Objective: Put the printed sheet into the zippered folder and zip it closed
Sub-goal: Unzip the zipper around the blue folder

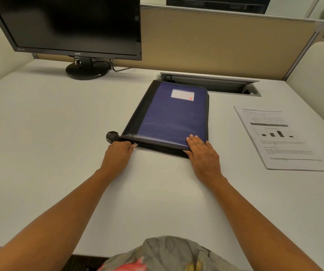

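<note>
Currently, a pale desk [59, 133] fills most of the view, backed by a tan partition [216, 42] with a recessed cable tray [216, 83] along its foot. A dark, unlit monitor [69, 22] stands on its round base at the far left corner. The folder [173, 116], blue with a black spine strip, lies flat and closed at the centre of the desk. Its far edge touches the cable tray and its near edge faces the person. The sheet [282, 137], printed with a table, a small bar chart and text, lies flat on the desk well to the right of the folder, apart from it and outside it. The right hand [202, 151] rests on the near right corner of the cover, fingers straight and close together, thumb down at the near edge. The left hand [119, 151] is at the near left corner, fingers curled tight against the folder's near edge and gripping it; exactly what they pinch is hidden. A white label [182, 94] sits near the cover's far edge. A small black loop [112, 137] juts from the near left corner, just beyond the left knuckles.
</note>
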Demonstrator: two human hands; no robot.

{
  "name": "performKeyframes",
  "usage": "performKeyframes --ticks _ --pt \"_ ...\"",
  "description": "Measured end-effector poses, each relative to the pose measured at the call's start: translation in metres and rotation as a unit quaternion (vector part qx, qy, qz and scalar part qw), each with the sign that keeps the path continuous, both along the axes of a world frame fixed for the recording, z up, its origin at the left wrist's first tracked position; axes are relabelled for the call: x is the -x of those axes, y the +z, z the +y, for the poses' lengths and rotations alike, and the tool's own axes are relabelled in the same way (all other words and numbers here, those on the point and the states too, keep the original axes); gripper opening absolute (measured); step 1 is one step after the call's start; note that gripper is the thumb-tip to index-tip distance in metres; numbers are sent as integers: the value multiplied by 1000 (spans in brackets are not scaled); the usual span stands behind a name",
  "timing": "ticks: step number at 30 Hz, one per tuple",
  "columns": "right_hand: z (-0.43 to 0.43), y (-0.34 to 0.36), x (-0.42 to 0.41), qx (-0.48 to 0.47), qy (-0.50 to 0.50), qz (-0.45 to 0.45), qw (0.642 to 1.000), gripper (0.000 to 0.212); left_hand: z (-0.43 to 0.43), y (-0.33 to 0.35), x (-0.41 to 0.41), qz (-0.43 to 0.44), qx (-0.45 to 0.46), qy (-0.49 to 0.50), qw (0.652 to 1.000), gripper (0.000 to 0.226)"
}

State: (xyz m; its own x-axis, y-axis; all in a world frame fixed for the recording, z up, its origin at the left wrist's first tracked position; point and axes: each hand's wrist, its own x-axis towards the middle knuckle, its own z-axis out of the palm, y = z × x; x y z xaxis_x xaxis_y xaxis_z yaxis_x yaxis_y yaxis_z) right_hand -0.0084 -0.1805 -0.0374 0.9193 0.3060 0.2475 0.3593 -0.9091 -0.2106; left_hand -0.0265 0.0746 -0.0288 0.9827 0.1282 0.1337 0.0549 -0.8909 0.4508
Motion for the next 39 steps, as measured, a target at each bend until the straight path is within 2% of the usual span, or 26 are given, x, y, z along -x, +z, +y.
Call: performKeyframes --ticks 7,18,34,39 --pt "-1 -1 0 3 -1 1 1000 45 -1 0 1 -9 -7 -1 1000 36" --pt "0 -4 -1 -9 -1 -3 1000 45 -9 -6 1 18 -116 31 993 42" --pt "1 -4 -2 -11 2 4 1000 46 -45 -10 -10 29 -107 32 993 36" --pt "1 -4 -3 -6 2 1 1000 46 -43 -9 -7 35 -134 48 989 37"
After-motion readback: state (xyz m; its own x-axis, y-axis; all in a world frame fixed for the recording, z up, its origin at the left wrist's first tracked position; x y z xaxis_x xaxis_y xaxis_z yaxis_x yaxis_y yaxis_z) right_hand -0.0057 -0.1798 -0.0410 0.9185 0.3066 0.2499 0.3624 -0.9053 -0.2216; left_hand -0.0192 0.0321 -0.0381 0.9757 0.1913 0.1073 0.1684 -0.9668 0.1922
